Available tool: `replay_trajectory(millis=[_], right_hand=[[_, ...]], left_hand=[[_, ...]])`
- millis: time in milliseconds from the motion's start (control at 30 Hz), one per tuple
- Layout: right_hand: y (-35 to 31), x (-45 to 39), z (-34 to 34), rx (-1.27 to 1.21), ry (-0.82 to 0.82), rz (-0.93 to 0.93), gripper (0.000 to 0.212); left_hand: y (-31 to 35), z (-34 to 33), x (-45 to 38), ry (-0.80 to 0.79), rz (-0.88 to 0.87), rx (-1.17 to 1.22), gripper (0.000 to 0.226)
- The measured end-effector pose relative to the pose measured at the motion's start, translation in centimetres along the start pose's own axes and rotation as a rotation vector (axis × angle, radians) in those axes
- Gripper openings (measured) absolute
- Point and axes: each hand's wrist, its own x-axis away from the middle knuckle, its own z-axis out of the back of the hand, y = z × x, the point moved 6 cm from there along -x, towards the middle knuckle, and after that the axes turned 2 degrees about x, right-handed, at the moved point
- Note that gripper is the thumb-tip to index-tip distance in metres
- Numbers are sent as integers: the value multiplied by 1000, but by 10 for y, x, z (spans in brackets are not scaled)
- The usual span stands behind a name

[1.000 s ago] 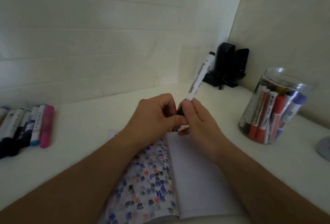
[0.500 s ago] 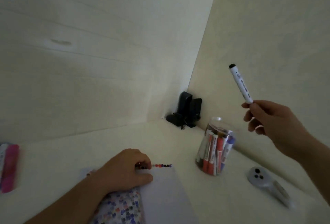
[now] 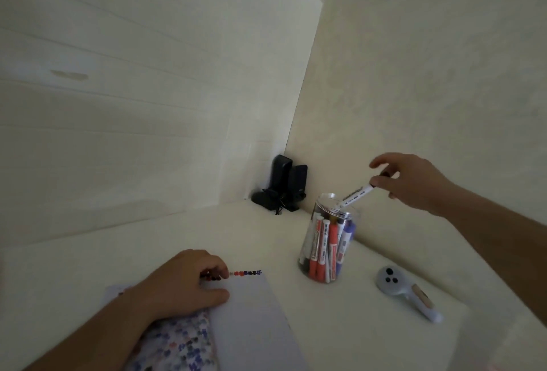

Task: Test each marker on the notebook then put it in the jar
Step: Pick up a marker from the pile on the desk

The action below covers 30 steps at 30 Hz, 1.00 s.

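One marker [image 3: 355, 195] in right hand [image 3: 411, 181], tip seemingly entering jar [image 3: 328, 240]

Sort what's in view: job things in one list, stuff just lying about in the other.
Job: marker pinched in the right hand, tip at the jar mouth; markers already inside; notebook with test marks, left hand resting on it.

Lying about: black speakers in the corner; grey controller on the desk.
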Motion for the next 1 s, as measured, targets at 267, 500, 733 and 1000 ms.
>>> replay_trajectory(millis=[267,500,733,1000], right_hand=[[-32,-24,-42,-157,184,17,13],[-23,-36,-42,-142,190,-1,24],[-17,-29,-27,35,35,55,30],[-31,-24,-108,130,-126,30,12]], left_hand=[[0,0,0,-14,1,-14,38],[1,-1,-1,-16,9,5,40],[1,-1,-2,-22,19,-9,35],[1,-1,-2,-22,23,-12,47]])
